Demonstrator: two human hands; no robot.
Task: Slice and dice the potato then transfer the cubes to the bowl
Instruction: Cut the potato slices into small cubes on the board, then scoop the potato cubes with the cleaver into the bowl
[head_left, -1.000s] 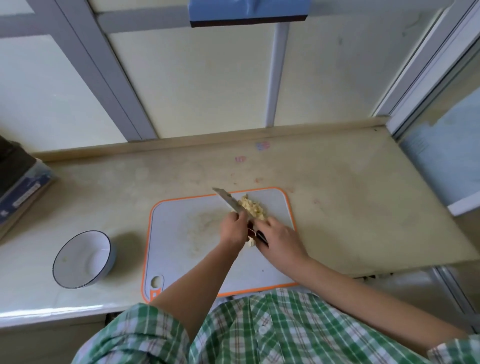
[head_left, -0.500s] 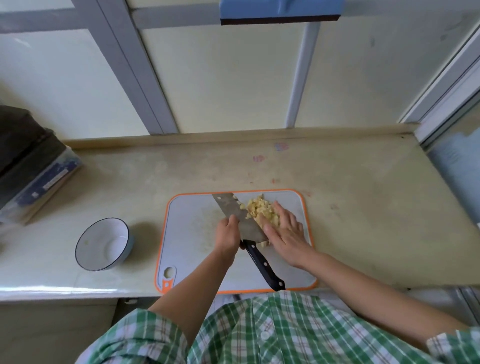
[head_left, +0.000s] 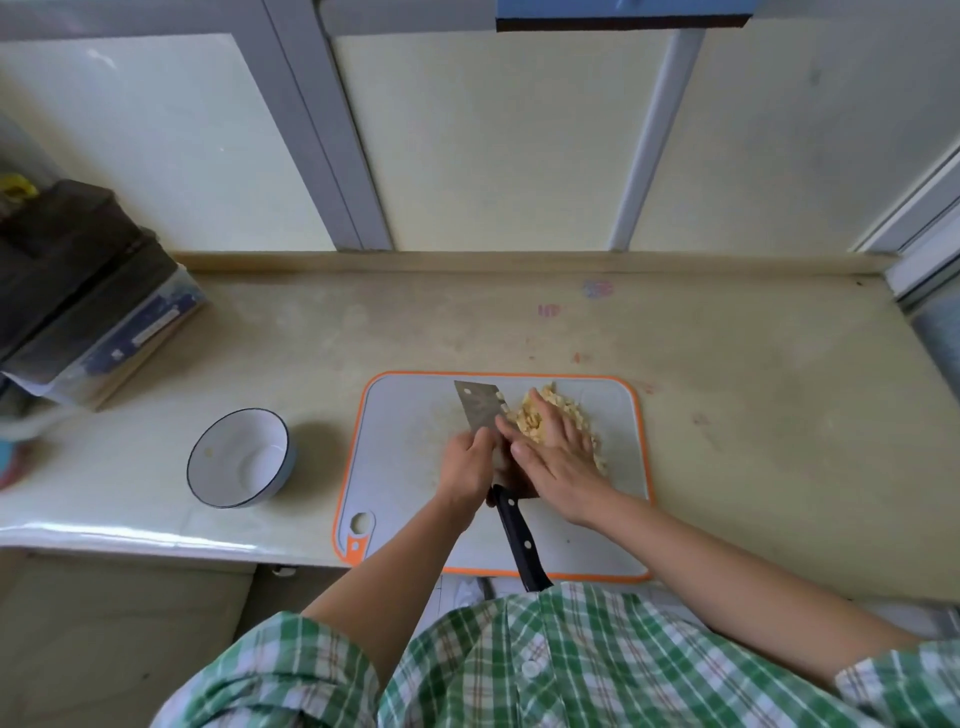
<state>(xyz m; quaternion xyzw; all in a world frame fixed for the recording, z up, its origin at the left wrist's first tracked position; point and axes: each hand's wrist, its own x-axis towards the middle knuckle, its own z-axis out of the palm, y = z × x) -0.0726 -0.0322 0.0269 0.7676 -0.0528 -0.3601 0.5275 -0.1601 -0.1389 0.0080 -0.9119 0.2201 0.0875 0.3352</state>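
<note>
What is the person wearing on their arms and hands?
A green-and-white checked shirt with thin reddish lines and white buttons. Its left sleeve and right sleeve leave the forearms bare. The left hand and right hand wear no gloves, and no watch, ring or bracelet shows.

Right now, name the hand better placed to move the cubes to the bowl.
Left: the left hand holds the steel cleaver, nearer the round white bowl; the right hand lies flat on the yellow potato cubes.
</note>
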